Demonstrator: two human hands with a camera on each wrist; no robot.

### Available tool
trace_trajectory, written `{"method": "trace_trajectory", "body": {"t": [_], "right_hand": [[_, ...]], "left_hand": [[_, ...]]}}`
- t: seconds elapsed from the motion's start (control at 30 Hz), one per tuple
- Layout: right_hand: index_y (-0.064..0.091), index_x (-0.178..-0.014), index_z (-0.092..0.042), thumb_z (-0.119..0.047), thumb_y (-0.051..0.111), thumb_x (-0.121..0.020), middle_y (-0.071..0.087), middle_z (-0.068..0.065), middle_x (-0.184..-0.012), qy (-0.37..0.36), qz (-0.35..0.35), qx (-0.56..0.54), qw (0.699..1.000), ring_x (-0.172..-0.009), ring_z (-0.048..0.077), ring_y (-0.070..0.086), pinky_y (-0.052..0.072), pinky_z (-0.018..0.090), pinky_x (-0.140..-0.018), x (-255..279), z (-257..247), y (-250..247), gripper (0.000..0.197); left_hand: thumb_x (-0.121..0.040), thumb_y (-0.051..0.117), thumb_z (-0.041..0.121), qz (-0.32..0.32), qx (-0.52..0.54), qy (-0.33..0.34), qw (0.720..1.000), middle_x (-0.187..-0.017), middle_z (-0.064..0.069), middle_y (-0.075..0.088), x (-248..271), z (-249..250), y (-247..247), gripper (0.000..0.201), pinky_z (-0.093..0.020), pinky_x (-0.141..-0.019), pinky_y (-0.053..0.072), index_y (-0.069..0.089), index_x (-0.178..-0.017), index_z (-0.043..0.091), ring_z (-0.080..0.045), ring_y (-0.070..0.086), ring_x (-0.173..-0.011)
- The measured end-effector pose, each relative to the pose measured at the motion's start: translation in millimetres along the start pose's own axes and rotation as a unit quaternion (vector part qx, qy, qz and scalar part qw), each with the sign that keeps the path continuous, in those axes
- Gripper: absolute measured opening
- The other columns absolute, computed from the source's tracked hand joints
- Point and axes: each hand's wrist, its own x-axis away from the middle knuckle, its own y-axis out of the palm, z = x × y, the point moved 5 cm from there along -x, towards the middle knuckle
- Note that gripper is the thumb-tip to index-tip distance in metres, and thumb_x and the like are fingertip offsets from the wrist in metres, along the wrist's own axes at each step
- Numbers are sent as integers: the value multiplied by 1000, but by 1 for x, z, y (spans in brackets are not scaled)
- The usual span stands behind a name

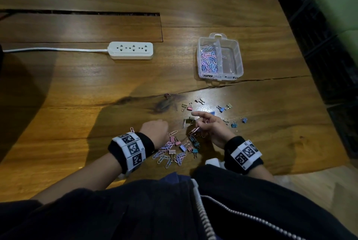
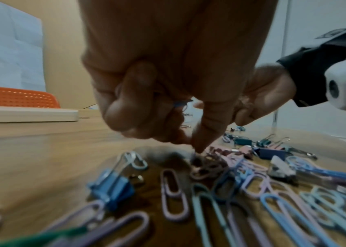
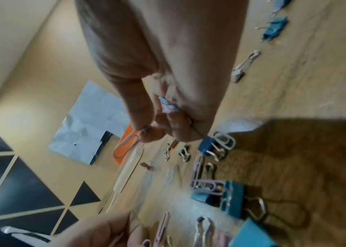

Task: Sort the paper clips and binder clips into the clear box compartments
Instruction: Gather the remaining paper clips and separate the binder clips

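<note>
Over on the far left I'm seeing a white three-socket power strip [image 1: 131, 50] lying on the brown wooden table [image 1: 77, 94], its cord running off toward the left edge. Coming across to my left hand [image 1: 155, 130]: the fingers are curling under, and in the left wrist view one fingertip [image 2: 199, 147] is pressing down onto a pink paper clip at the edge of the mixed pile of pastel paper clips and small binder clips [image 1: 174, 150]; something small and blue is tucked inside the curled fingers, though I cannot tell what it is. That pile is sitting between my two wrists, close to the table's near edge. Moving right, my right hand [image 1: 211, 126] is hovering above the table with the index finger sticking out, and the thumb and other fingers are pinching a few pastel paper clips [image 3: 168, 105], pale blue and pink ones showing in the right wrist view. Beyond it, loose binder clips [image 1: 222, 108] in blue, pink, cream and black are lying scattered. Farther back and to the right, the clear plastic two-compartment box [image 1: 239, 59] is standing open, its left compartment holding a heap of pastel paper clips, its right compartment nearly bare.
</note>
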Motion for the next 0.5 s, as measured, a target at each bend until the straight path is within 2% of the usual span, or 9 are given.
{"method": "trace_trajectory", "body": {"t": [0.07, 0.13, 0.2, 0.27, 0.3, 0.33, 0.37, 0.43, 0.5], "right_hand": [[57, -96, -12, 9, 33, -89, 45, 1, -71, 12, 3, -14, 1000, -62, 11, 39, 31, 20, -57, 1, 0, -3, 33], [57, -94, -10, 4, 31, -91, 46, 2, -71, 28, 9, -49, 998, -62, 11, 43, 35, 18, -53, 1, 3, -4, 30], [56, -90, -7, -1, 31, -91, 51, 3, -69, 48, 13, -124, 991, -58, 12, 49, 42, 17, -48, 0, 6, -5, 26], [55, -85, -5, -6, 31, -91, 55, 2, -62, 66, 16, -192, 979, -53, 12, 53, 44, 16, -46, -1, 8, -5, 24], [54, -82, -5, -9, 32, -91, 53, 2, -61, 70, 15, -209, 975, -51, 12, 53, 44, 16, -45, -1, 8, -5, 24], [53, -79, -6, -12, 33, -91, 49, 2, -62, 70, 11, -210, 975, -49, 11, 51, 42, 16, -45, -2, 8, -4, 24], [53, -76, -8, -15, 36, -92, 46, 1, -65, 67, 9, -191, 979, -48, 9, 48, 40, 17, -45, -3, 7, -5, 24], [51, -71, -13, -20, 44, -91, 46, -2, -66, 55, 28, -77, 995, -47, 6, 44, 36, 16, -48, -5, 6, -7, 23], [52, -70, -14, -22, 52, -89, 52, -2, -68, 26, 54, 120, 991, -56, 8, 49, 39, 18, -54, -7, 4, -6, 21]], "left_hand": [[-93, 42, 25, -7, 71, 2, 997, -91, -5, 54, -1, -4, -3, 14, -32, -77, 50, 49, -88, 14, -20, 54, -81], [-93, 44, 20, -3, 240, -12, 971, -75, -1, 49, -3, -8, -8, 23, -28, -64, 43, 43, -70, 17, -15, 47, -66], [-92, 42, 10, -14, 462, -35, 886, -63, 0, 42, -3, -11, -12, 31, -21, -47, 34, 41, -62, 16, -9, 39, -48], [-87, 39, 0, -35, 606, -42, 794, -60, -2, 41, -4, -12, -15, 32, -14, -34, 25, 39, -59, 14, -4, 33, -36], [-85, 37, -4, -43, 639, -43, 767, -61, -3, 41, -5, -11, -17, 32, -12, -31, 23, 37, -58, 14, -4, 32, -34], [-84, 37, -5, -50, 647, -44, 760, -61, -2, 40, -6, -9, -17, 32, -12, -30, 21, 36, -59, 15, -4, 31, -34], [-85, 39, -3, -54, 631, -46, 772, -61, -1, 39, -8, -6, -17, 31, -12, -32, 22, 37, -60, 15, -5, 31, -36], [-90, 47, 11, -41, 523, -44, 850, -62, 1, 41, -11, 0, -15, 28, -16, -42, 32, 42, -62, 16, -8, 36, -46], [-88, 56, 25, -21, 374, -36, 926, -65, 2, 48, -13, 4, -12, 26, -21, -54, 41, 47, -65, 17, -11, 45, -55]]}}
